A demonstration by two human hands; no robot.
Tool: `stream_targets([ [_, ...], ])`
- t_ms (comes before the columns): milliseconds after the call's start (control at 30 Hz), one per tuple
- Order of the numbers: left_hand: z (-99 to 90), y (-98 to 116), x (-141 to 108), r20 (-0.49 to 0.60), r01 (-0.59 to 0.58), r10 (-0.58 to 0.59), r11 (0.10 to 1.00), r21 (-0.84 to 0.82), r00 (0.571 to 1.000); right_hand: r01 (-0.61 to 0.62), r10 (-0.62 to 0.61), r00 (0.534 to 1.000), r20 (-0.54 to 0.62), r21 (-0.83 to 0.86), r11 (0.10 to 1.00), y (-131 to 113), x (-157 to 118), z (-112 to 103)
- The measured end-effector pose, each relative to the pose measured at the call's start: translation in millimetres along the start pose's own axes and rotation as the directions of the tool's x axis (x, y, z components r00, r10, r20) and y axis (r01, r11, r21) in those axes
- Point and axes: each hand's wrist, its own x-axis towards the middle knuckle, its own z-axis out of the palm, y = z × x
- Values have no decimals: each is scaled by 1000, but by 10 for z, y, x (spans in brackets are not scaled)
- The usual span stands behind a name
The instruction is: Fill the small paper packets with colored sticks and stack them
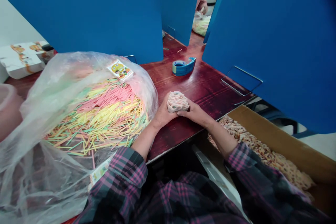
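My left hand and my right hand press together around a pale, pink-speckled wad of printed material just above the dark red wooden table. To the left of my left hand, a clear plastic bag lies open, holding a heap of thin pink, yellow and green sticks. A small printed card rests on the bag's upper edge. A blue tape dispenser stands on the table ahead of my hands.
An open cardboard box full of tan printed bundles sits at the lower right, below the table edge. Blue partition panels rise ahead and to the right. Through a gap, a co-worker's hand is at a bag. A white printed box sits at the left.
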Motion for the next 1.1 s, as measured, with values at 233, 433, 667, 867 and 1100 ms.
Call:
stream_targets([
  [233, -2, 117, -50, -42, -46, 47, 998, 37, 998, 43, -43, 999, -23, -15, 999, -63, 50, -74],
  [433, -59, 33, -23, 60, -31, 26, 996, 78, 998, -2, 2, 1000, 18, 11, 1000, -29, 3, -56],
  [667, -108, 224, 58, 76, -50, 37, 985, 164, 996, -7, -2, 979, -202, -45, 999, -84, -15, 215],
  [867, -191, 254, 75, 162, 24, -65, 969, 245, 985, -81, 38, 954, -298, -135, 988, -149, -44, 296],
  [1100, -337, 324, -5, 191, 141, -230, 910, 391, 954, -2, -32, 975, -222, -152, 988, -119, -28, 318],
])
